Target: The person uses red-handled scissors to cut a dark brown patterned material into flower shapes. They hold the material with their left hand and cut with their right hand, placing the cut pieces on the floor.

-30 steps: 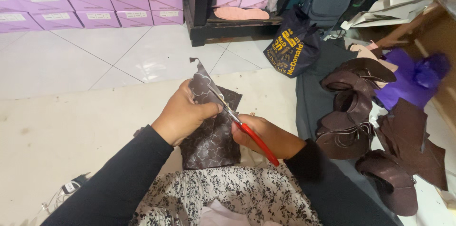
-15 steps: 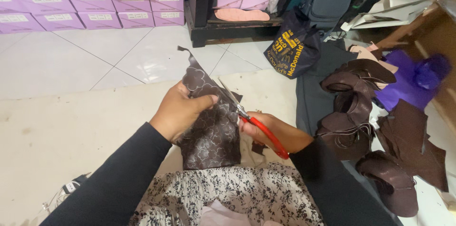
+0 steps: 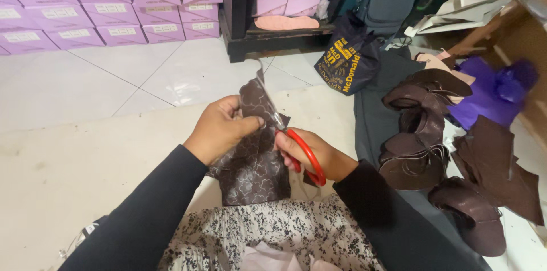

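Presently, a piece of dark brown patterned leather (image 3: 250,162) is held upright over the lap, at the centre of the view. The left hand (image 3: 219,131) is closed on the leather's upper left edge, thumb and fingers pinching it, apparently so that the sheet is kept taut and lifted clear of the floor while it is cut. The right hand (image 3: 310,154) is closed around the red handles of a pair of scissors (image 3: 288,137); the blades are pointed toward 11 o'clock and are laid against the leather's right-hand edge. How far the blades stand apart cannot be told. A narrow strip of the leather rises past the blade tips toward 12 o'clock.

A floral-print garment (image 3: 268,239) is seen on the lap at 6 o'clock, just below the leather's lower edge. At 3 o'clock, well apart from the hands, a stack of cut brown leather pieces (image 3: 421,134) is laid on a dark cloth (image 3: 370,117), probably so that finished pieces are kept together within reach. A purple bag (image 3: 490,94) lies at 2 o'clock. A dark printed bag (image 3: 345,63) stands at 1 o'clock. Rows of lilac boxes (image 3: 114,3) are stacked along the wall at 11 o'clock, beyond the tiled floor (image 3: 85,83).
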A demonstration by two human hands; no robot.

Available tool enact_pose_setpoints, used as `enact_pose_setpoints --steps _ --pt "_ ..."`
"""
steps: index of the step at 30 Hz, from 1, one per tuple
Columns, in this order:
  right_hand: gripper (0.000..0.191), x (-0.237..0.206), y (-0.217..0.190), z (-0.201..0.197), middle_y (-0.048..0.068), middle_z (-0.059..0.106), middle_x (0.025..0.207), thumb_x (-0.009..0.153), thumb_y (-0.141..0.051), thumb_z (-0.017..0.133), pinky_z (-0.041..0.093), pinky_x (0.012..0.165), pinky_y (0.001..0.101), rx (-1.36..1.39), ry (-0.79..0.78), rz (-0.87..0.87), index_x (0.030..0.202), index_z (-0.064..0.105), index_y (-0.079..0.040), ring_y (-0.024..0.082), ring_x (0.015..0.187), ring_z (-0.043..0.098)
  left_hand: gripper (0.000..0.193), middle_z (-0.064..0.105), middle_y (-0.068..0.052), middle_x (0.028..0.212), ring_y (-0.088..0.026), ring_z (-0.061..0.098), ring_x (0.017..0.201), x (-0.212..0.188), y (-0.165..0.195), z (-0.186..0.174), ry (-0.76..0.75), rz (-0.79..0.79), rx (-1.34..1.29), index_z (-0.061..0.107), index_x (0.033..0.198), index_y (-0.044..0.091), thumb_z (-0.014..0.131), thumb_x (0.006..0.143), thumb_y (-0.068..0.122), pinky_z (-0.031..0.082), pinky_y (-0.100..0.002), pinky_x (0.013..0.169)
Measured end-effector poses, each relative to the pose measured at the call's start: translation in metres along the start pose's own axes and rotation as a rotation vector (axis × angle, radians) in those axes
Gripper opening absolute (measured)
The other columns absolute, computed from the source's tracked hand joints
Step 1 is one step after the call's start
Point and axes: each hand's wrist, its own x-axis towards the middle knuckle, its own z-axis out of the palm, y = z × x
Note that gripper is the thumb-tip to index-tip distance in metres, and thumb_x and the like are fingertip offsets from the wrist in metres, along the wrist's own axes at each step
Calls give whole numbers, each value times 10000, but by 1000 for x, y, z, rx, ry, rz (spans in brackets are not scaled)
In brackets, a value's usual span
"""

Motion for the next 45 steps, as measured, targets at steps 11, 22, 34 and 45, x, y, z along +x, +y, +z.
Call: enact_pose_setpoints --steps 11,22,34,45 --pt "503 -4 -20 3 -9 565 862 1040 -506 388 505 690 253 125 -8 35 1044 590 -46 97 740 563 143 705 -3 830 -65 656 728 21 23 -3 122 -138 -61 673 973 22 629 987 158 498 -222 599" --pt "299 -5 6 12 14 534 894 1054 -327 524 480 697 262 188 -12 -66 1106 581 -38 100 779 542 139 691 -4 820 -57 616 684 3 29 10 143 -47 -148 648 1024 26 708 904 63 488 -197 587" --pt "407 3 26 12 25 551 953 1033 -426 548 476 750 270 303 47 -205 1144 568 -35 111 822 538 168 735 -56 902 -92 679 790 -3 30 39 223 -83 -297 645 999 18 680 932 169 561 -222 735" --pt "407 -2 17 11 11 548 882 996 -441 562 463 704 261 149 96 -162 1127 577 -56 111 774 533 177 744 -78 914 -99 705 832 -6 36 42 260 -63 -251 643 983 -11 679 932 154 574 -218 720"
